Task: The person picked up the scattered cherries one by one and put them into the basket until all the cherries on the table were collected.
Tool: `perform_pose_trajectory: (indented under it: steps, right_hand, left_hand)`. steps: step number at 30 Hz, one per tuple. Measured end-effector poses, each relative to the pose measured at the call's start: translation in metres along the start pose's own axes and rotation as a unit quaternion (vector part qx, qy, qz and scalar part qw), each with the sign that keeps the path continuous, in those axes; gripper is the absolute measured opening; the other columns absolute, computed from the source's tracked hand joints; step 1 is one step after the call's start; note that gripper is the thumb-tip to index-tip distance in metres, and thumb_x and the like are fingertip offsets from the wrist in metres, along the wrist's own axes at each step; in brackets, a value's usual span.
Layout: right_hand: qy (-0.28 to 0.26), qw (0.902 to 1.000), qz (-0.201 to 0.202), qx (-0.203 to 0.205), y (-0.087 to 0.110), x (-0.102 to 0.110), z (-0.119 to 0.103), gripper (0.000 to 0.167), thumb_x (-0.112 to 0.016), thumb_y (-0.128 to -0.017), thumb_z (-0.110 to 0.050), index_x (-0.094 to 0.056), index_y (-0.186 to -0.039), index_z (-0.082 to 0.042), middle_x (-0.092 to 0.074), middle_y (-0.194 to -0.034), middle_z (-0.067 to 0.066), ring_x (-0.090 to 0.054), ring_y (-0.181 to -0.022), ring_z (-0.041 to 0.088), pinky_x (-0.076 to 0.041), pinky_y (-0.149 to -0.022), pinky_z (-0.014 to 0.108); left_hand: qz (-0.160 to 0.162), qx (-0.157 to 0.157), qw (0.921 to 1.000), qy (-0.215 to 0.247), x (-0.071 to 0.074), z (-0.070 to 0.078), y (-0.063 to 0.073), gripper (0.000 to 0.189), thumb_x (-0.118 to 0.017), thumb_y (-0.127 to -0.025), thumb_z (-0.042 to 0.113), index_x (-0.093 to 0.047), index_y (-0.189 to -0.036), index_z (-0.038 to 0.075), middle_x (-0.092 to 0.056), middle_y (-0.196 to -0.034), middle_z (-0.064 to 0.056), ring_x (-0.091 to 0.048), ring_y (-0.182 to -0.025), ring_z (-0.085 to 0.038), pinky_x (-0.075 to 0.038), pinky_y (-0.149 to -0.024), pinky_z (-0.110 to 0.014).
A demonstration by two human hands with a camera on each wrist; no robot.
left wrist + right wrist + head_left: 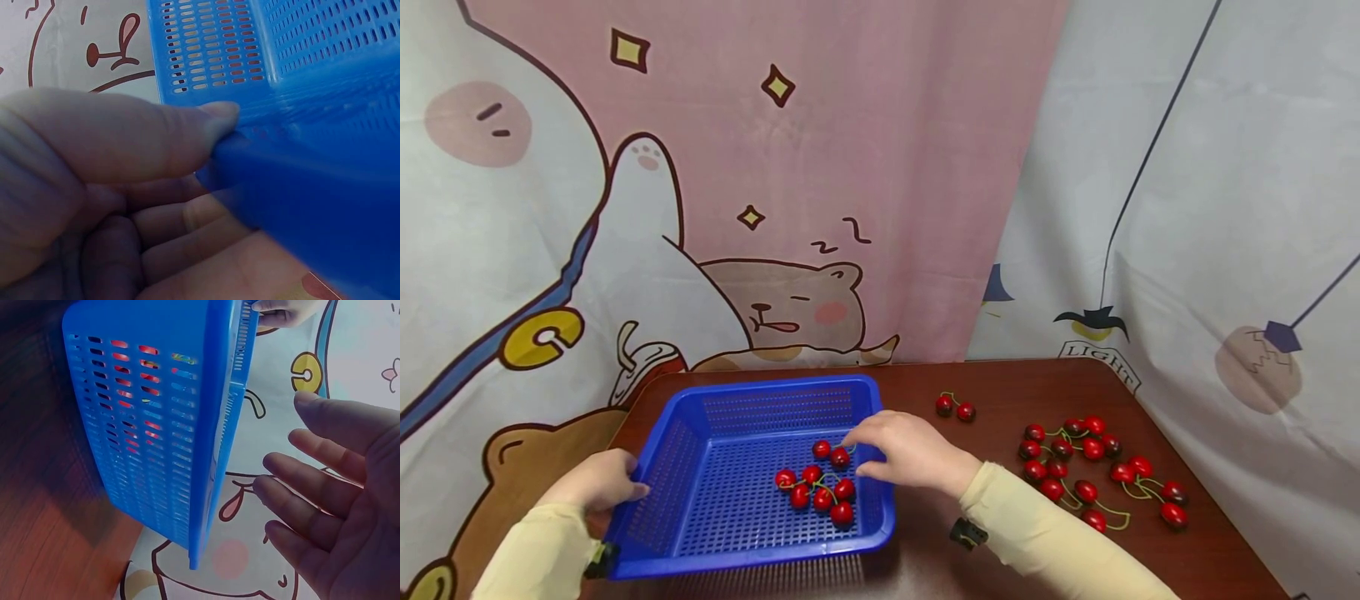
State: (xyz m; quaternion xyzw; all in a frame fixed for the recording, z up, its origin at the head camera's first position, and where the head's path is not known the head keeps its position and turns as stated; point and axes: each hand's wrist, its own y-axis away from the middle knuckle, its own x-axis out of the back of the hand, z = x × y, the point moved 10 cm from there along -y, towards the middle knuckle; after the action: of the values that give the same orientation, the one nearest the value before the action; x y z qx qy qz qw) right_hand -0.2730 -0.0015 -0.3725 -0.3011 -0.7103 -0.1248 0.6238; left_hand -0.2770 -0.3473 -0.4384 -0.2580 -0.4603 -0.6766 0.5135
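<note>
A blue plastic basket [758,492] with slotted walls occupies the left part of the table. Its left rim is gripped by my left hand [597,482], thumb on top and fingers beneath, as the left wrist view shows up close. Inside, toward the right end, lie several red cherries [812,473] with green stems. Over the basket's right rim reaches my right hand [910,450], fingertips close to the cherries in the head view. In the right wrist view the right hand's fingers [306,494] are spread and loosely bent, with nothing between them.
A pair of cherries [966,412] sits on the brown table [917,387] behind my right hand. Several more cherries [1093,448] are grouped at the right, beyond my right forearm. A cartoon-printed curtain [925,167] hangs behind the table.
</note>
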Motion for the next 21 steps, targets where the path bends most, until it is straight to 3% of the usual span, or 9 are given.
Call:
perform_pose_trajectory:
  steps: [10, 21]
  right_hand:
    - [-0.025, 0.9991, 0.026, -0.021, 0.012, 0.012, 0.02, 0.05, -0.076, -0.087, -0.036, -0.065, -0.13, -0.013, -0.066, -0.125, 0.002, -0.06, -0.117, 0.018, -0.049, -0.098, 0.036]
    - [-0.043, 0.9938, 0.059, -0.084, 0.035, 0.035, 0.065, 0.061, -0.078, -0.086, -0.031, -0.057, -0.139, -0.01, -0.06, -0.135, 0.006, -0.055, -0.124, 0.025, -0.044, -0.103, 0.045]
  left_hand:
    - [0.004, -0.005, 1.0, -0.003, 0.0, -0.001, -0.001, 0.024, -0.068, -0.087, 0.002, -0.059, -0.095, -0.019, -0.065, -0.077, -0.014, -0.066, -0.07, -0.028, -0.057, -0.065, -0.046]
    - [0.005, -0.003, 1.0, -0.004, 0.001, 0.001, -0.001, 0.025, -0.068, -0.087, 0.002, -0.058, -0.096, -0.02, -0.065, -0.078, -0.014, -0.066, -0.07, -0.028, -0.057, -0.066, -0.046]
